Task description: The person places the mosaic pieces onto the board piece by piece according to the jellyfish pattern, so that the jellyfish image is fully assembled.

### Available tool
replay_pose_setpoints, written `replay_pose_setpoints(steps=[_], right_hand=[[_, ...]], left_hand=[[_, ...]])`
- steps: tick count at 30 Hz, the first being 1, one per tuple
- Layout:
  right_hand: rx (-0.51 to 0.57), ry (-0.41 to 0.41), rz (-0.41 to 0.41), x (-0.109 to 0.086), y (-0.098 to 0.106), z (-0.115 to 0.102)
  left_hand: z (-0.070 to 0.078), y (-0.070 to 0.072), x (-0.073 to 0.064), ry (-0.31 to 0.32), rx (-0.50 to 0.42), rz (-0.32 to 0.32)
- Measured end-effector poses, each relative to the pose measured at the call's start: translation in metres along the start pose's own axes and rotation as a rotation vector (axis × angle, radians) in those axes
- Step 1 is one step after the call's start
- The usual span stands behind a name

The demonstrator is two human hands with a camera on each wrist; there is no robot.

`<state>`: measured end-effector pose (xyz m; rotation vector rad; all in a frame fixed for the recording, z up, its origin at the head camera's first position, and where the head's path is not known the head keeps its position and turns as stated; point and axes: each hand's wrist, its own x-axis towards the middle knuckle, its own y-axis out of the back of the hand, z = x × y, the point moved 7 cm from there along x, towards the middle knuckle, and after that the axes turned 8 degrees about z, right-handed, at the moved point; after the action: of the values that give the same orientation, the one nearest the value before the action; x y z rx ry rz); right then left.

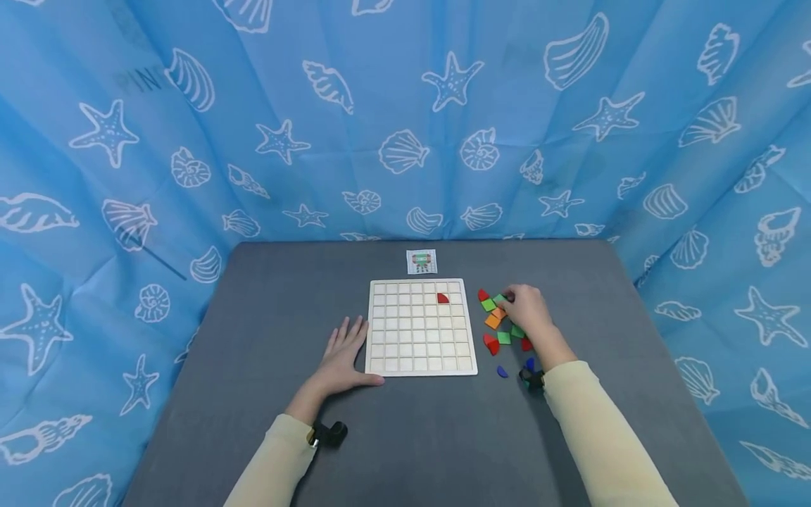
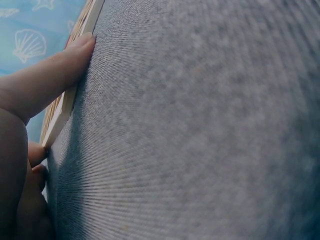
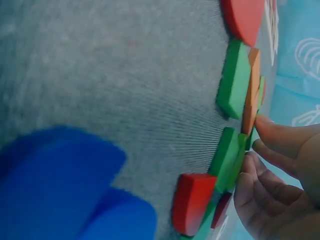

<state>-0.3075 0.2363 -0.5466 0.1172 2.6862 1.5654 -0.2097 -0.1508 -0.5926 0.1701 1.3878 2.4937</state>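
In the head view a pale gridded board [image 1: 421, 327] lies on the table, with one red quarter-round piece [image 1: 443, 298] in an upper cell towards the right. My left hand [image 1: 342, 355] rests at the board's lower-left corner, fingers spread along its left side and thumb by its front edge. My right hand [image 1: 529, 310] reaches down into loose coloured pieces right of the board. Its fingertips are at a green piece [image 1: 499, 299], close to orange squares [image 1: 493, 321]. In the right wrist view the thumb [image 3: 280, 137] and fingers are bent, but whether they pinch a piece is hidden.
A small printed pattern card [image 1: 422, 262] lies behind the board. Nearer me are red pieces [image 1: 491, 343], a green square [image 1: 504, 338] and a blue piece [image 1: 503, 372]. A blue curtain [image 1: 380, 120] hangs behind the grey table [image 1: 285, 296].
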Motion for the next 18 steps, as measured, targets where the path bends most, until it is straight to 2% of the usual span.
replay_pose_setpoints(steps=[6, 18], right_hand=[[-0.015, -0.03, -0.034, 0.002, -0.001, 0.0051], [-0.058, 0.01, -0.068, 0.0062, -0.0025, 0.0005]], left_hand=[[-0.0033, -0.0043, 0.0019, 0.001, 0.023, -0.027], [-0.0053, -0.0037, 0.0023, 0.014, 0.018, -0.012]])
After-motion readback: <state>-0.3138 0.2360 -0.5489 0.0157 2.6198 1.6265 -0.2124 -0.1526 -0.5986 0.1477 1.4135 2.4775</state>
